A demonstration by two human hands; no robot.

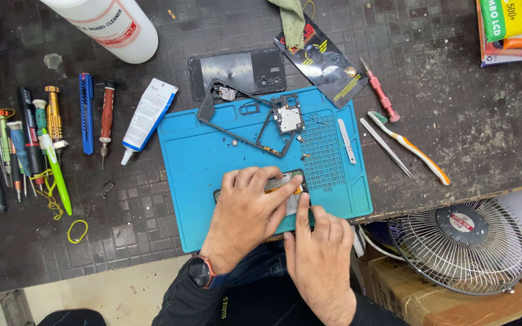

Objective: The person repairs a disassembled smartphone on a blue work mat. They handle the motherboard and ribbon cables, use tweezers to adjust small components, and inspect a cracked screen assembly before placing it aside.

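Note:
An opened phone (285, 188) lies on the near part of a blue work mat (194, 163), mostly hidden under my hands. My left hand (248, 211) lies flat across it, fingers pressing down on its yellow-orange inner part. My right hand (320, 253) comes up from below, its index finger touching the phone's right end. On the far part of the mat rest a black phone frame (237, 124) and a small circuit board (288, 118). The phone's back cover (237, 72) lies just beyond the mat.
Screwdrivers and pens (28, 139) lie in a row at the left, with a white tube (149, 115) and a white bottle (113, 24). Tweezers (386, 147), a toothbrush (412, 148) and a red screwdriver (379, 90) lie right of the mat. A fan (460, 241) stands below the table edge.

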